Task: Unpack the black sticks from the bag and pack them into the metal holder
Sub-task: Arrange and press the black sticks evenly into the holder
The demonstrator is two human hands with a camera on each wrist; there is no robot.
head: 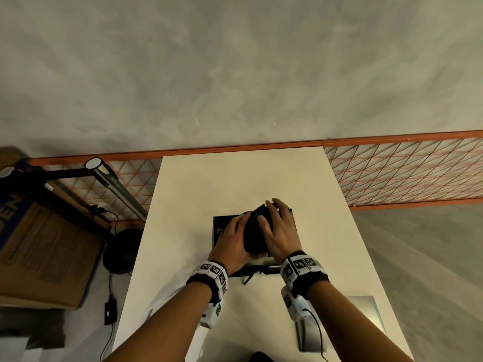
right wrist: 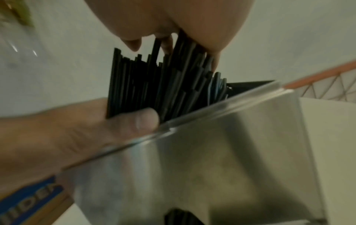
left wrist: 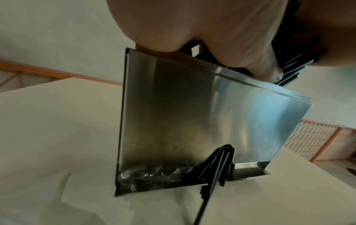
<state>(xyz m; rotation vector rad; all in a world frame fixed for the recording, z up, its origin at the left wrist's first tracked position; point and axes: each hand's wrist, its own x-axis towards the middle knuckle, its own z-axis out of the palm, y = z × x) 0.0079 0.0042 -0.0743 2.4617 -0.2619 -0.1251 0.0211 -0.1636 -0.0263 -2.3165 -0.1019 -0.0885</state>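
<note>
A thick bundle of black sticks (head: 254,236) stands tilted in the top of the metal holder (head: 217,227) at the middle of the white table (head: 235,178). My left hand (head: 239,231) grips the bundle from the left, its thumb (right wrist: 143,121) pressed on the sticks (right wrist: 154,85) just above the holder's rim (right wrist: 221,105). My right hand (head: 271,220) curls over the bundle's upper end from the right. A few black sticks (left wrist: 217,164) poke out of the slot at the foot of the holder's wall (left wrist: 192,114). No bag is plainly seen.
A grey flat slab (head: 364,314) lies at the table's near right corner. An orange wire fence (head: 405,173) runs behind the table. A cardboard box (head: 44,252) and a round black base (head: 121,252) are on the floor at the left.
</note>
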